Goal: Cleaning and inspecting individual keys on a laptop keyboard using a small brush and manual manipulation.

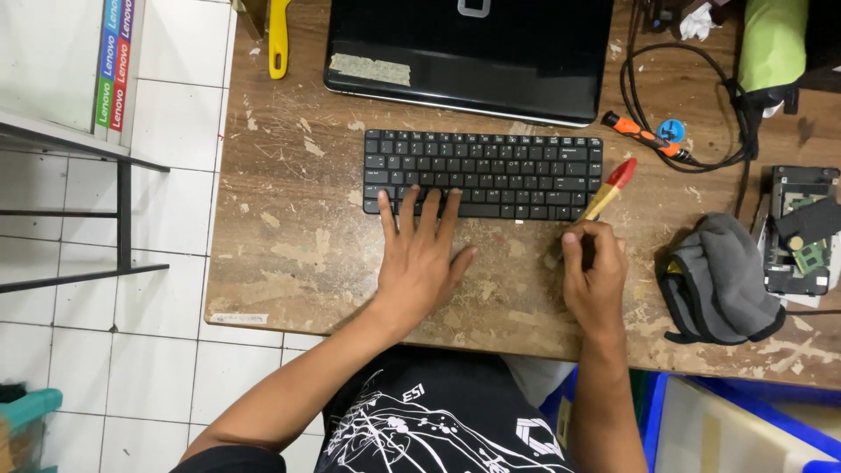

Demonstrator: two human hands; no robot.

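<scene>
Head view, the only 1 you have, looks straight down on a worn wooden table (289,254). Your left hand (419,254) lies flat and spread, fingertips pressing on the lower row of a loose black keyboard (483,174); it grips nothing, only steadies. Your right hand (594,276) is closed around the wooden handle of a small paintbrush (607,194), whose red end points up toward the keyboard's right edge, just beside it but apart. The bristle end is hidden under your fingers, so you cannot tell which way the brush is turned.

That keyboard rests near the table's middle, just in front of a closed black laptop (469,57).

As for progress: the keyboard lies separate from the laptop, and the brush is not on any key. Judging by that, brushing of the keys looks not begun at this instant, or paused; no dust line shows either way.

Around you: an orange-handled screwdriver (644,136) and a black cable (692,105) at upper right, a grey cloth (723,280) beside your right hand, a yellow-handled tool (279,39) at upper left.
</scene>
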